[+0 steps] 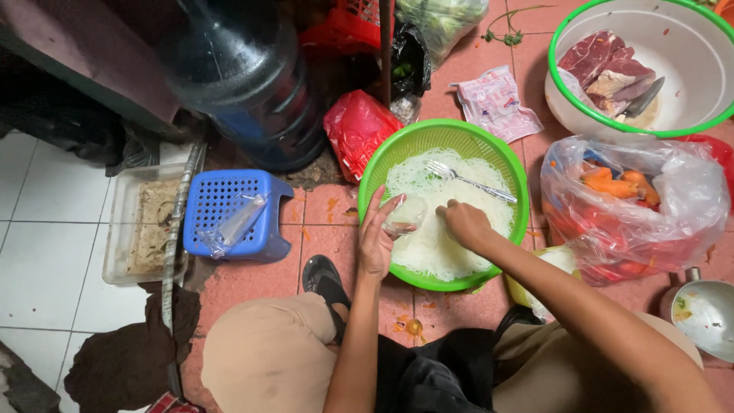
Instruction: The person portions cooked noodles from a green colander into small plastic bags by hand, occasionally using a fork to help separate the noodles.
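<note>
A green plastic colander (pixel 380 172) full of white rice noodles (pixel 428 245) sits on the red tiled floor in front of me. My left hand (pixel 376 237) holds a small clear plastic bag (pixel 404 214) over the colander's near left side. My right hand (pixel 466 224) rests with fingers closed in the noodles, beside the bag. A metal fork (pixel 466 179) lies on the noodles towards the far side.
A white bowl with a green rim (pixel 569 115) holds raw meat (pixel 608 73) and a knife. A clear bag of carrots (pixel 634 203) lies right. A blue stool (pixel 233 214), a big water bottle (pixel 245 76), a metal pot (pixel 703 313) stand around.
</note>
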